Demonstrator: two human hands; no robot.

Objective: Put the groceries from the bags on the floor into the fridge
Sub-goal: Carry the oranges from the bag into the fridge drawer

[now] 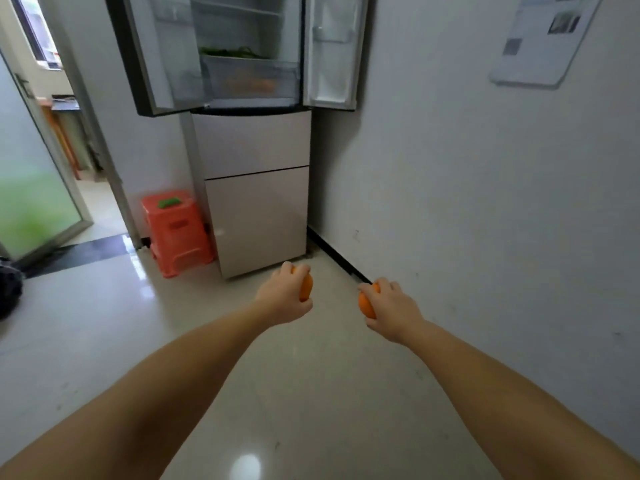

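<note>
My left hand [284, 294] grips an orange [306, 287], and my right hand [391, 308] grips a second orange [365, 305]. Both arms reach forward over the floor, below the fridge [256, 188]. The fridge's two upper doors stand open. Inside, a clear drawer [252, 79] holds orange fruit, and green vegetables [235, 51] lie on the shelf above it. The two lower drawers are closed. No grocery bag shows clearly.
A red plastic stool [176, 233] with a green item on top stands left of the fridge. A white wall [485, 185] runs close on the right. An open doorway [69, 168] lies at the left, with a dark object [8, 289] at the floor's left edge.
</note>
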